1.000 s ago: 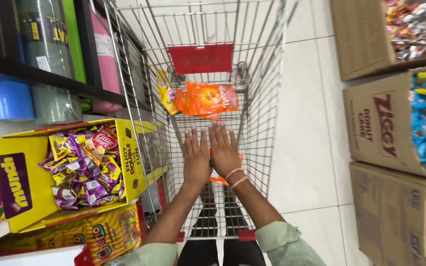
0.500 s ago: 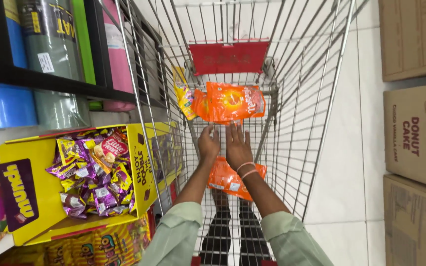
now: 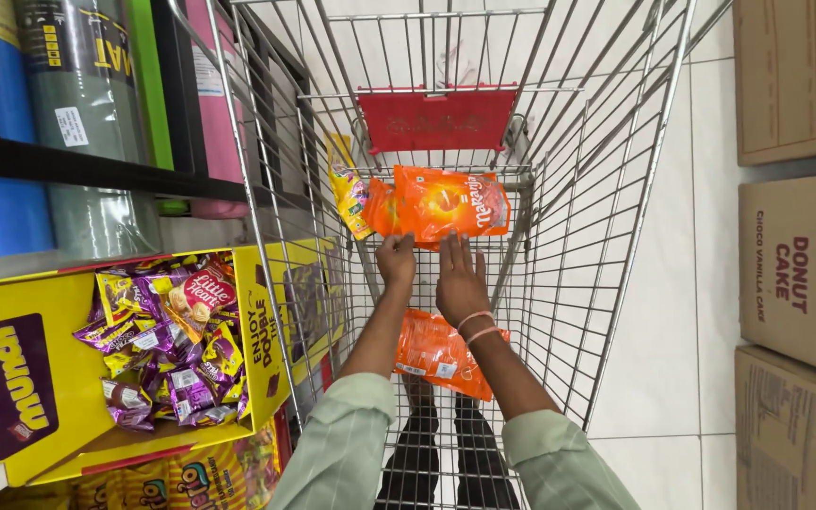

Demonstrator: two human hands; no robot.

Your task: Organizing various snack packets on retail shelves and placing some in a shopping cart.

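Roughly, left to right from the cart:
Display box [image 3: 40, 378]: left of cart [image 3: 616, 189], one, heaped with purple sweets.
Left hand [image 3: 396, 260]: fingers on the upper orange packet [image 3: 450, 203], grip unclear.
Right hand [image 3: 460, 283]: open, flat against it.
Orange packets: two; second [image 3: 436, 354] lies under the forearms.
Yellow packet [image 3: 347, 189]: one.
Risk: the upper packet, propped on the child-seat ledge, may slip down.

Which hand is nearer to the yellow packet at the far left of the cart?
Left. The left hand sits just below the yellow packet, at the orange bag's lower left edge; the right hand lies farther right.
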